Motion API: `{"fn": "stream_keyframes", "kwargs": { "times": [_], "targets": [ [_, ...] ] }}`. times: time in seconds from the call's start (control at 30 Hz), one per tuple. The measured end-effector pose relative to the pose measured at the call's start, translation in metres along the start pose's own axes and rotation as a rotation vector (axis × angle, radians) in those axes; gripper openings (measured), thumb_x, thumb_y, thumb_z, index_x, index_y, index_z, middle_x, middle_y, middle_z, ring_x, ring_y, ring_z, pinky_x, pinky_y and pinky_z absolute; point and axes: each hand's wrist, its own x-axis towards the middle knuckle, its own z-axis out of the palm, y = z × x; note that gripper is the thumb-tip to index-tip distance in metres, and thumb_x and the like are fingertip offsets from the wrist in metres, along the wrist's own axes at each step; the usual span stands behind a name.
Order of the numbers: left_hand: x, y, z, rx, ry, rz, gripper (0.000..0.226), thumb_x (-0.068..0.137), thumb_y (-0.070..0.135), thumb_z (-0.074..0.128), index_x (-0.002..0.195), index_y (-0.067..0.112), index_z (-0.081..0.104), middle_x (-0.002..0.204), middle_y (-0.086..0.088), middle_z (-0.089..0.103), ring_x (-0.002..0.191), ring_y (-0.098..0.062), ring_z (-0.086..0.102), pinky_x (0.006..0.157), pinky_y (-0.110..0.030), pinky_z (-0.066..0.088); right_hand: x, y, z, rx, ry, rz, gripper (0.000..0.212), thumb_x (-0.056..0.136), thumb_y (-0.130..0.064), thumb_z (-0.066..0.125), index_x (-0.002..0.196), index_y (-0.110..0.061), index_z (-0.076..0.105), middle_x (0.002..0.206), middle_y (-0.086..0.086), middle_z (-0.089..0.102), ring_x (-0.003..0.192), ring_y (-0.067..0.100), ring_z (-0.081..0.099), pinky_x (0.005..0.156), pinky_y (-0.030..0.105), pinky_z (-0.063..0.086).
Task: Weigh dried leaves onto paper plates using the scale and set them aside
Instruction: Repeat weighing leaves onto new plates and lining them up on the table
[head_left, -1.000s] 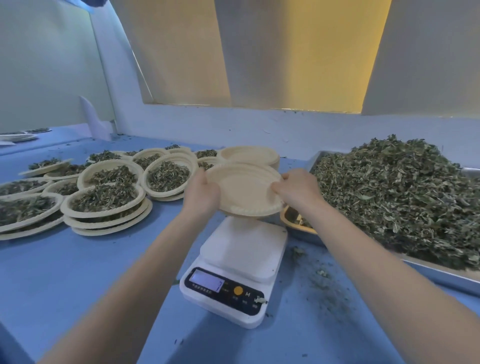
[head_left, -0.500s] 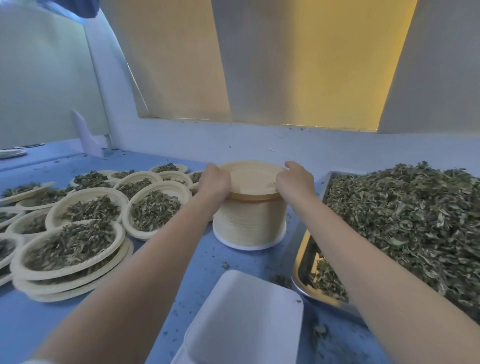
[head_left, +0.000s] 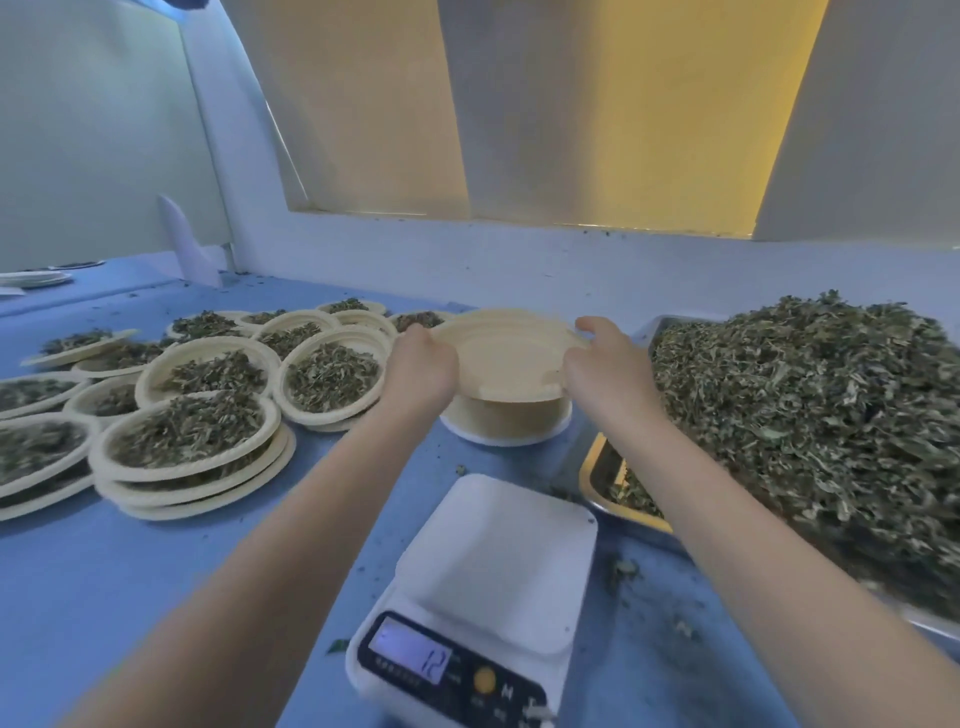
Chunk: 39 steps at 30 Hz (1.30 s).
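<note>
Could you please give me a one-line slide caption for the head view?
Both hands lift an empty paper plate off the stack behind the scale.

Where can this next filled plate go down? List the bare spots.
Bare blue table lies in front of the filled plates, left of the scale. The scale's platform is bare too. It's crowded behind: filled plates left, plate stack centre, leaf tray right.

Scale (head_left: 470, 613) LCD reads "12"; "M" by its btn; other print too blurry.
</note>
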Motion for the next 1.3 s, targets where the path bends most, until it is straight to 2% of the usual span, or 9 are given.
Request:
{"fn": "stream_keyframes", "kwargs": {
  "times": [0.1,0.2,0.3,0.4,0.57,0.7,0.9,1.07,1.3],
  "targets": [
    [-0.038,-0.018,-0.009,-0.023,-0.025,-0.028,0.044,0.087,-0.002,0.032,0.129,0.003,0.043,0.125,-0.015,0.048,0.105,-0.029,0.048,0.079,-0.035,0.044,-0.044,0.011,0.002,-0.076,-0.027,-0.032,0.052,0.089,-0.009,0.038,0.139,-0.02,0.041,0.13,0.009,0.053,0.092,0.021,0.05,0.072,0.029,0.034],
    [-0.066,-0.037,-0.015,-0.031,-0.034,-0.033,0.056,0.088,-0.003,0.033,0.139,0.02,0.037,0.134,-0.003,0.041,0.124,-0.026,0.041,0.09,-0.033,0.04,-0.076,0.02,0.006,-0.101,-0.075,-0.008,0.05,0.088,-0.009,0.04,0.136,-0.021,0.044,0.123,0.009,0.057,0.09,0.019,0.046,0.073,0.029,0.035],
    [-0.085,-0.054,-0.016,-0.034,-0.063,-0.073,0.033,0.089,-0.004,0.033,0.106,0.023,0.042,0.127,-0.007,0.042,0.118,-0.023,0.041,0.081,-0.028,0.031,-0.095,0.028,0.013,-0.085,-0.114,0.013,0.049,0.089,-0.008,0.039,0.136,-0.022,0.043,0.119,0.01,0.058,0.09,0.021,0.052,0.068,0.029,0.041],
    [-0.098,-0.072,-0.013,0.031,-0.096,-0.135,0.045,0.09,-0.001,0.033,0.133,0.011,0.037,0.134,-0.012,0.042,0.114,-0.028,0.043,0.087,-0.039,0.037,-0.11,0.038,0.017,-0.107,-0.145,0.012,0.049,0.09,-0.009,0.038,0.138,-0.02,0.041,0.109,0.005,0.055,0.079,0.014,0.049,0.057,0.023,0.036],
    [-0.111,-0.085,-0.013,-0.012,-0.164,-0.145,0.046,0.09,0.01,0.044,0.134,0.018,0.035,0.137,-0.008,0.041,0.111,-0.024,0.045,0.09,-0.035,0.038,-0.12,0.042,0.015,-0.239,-0.2,-0.008,0.06,0.092,-0.013,0.041,0.148,-0.012,0.019,0.129,0.013,0.05,0.116,0.031,0.047,0.085,0.035,0.039],
    [-0.107,-0.083,-0.021,-0.052,-0.161,-0.159,0.07,0.088,0.025,0.05,0.15,0.024,0.017,0.149,-0.008,0.037,0.136,-0.024,0.034,0.11,-0.044,0.03,-0.118,0.039,0.013,-0.218,-0.219,-0.002,0.059,0.094,-0.016,0.04,0.149,-0.013,0.018,0.089,-0.005,0.052,0.074,0.009,0.05,0.058,0.027,0.036],
    [-0.095,-0.078,-0.032,-0.052,-0.101,-0.112,0.068,0.089,0.027,0.052,0.149,0.02,0.022,0.154,-0.003,0.025,0.137,-0.026,0.031,0.104,-0.041,0.03,-0.111,0.032,0.011,-0.219,-0.242,-0.001,0.053,0.094,-0.02,0.039,0.146,-0.018,0.026,0.09,0.0,0.049,0.072,0.013,0.049,0.055,0.029,0.033],
    [-0.091,-0.078,-0.032,-0.065,-0.105,-0.091,0.063,0.088,0.022,0.052,0.146,0.019,0.029,0.151,-0.003,0.03,0.135,-0.024,0.032,0.091,-0.035,0.029,-0.115,0.022,0.009,-0.248,-0.25,-0.03,0.052,0.096,-0.021,0.04,0.146,-0.017,0.026,0.132,0.01,0.051,0.115,0.026,0.051,0.102,0.046,0.037],
    [-0.091,-0.078,-0.029,-0.058,-0.096,-0.082,0.061,0.087,0.022,0.054,0.144,0.019,0.033,0.148,-0.004,0.034,0.131,-0.025,0.037,0.096,-0.038,0.034,-0.116,0.028,0.008,-0.201,-0.247,-0.034,0.05,0.095,-0.02,0.044,0.143,-0.021,0.032,0.128,0.008,0.054,0.117,0.024,0.049,0.103,0.044,0.035]
  ]
}}
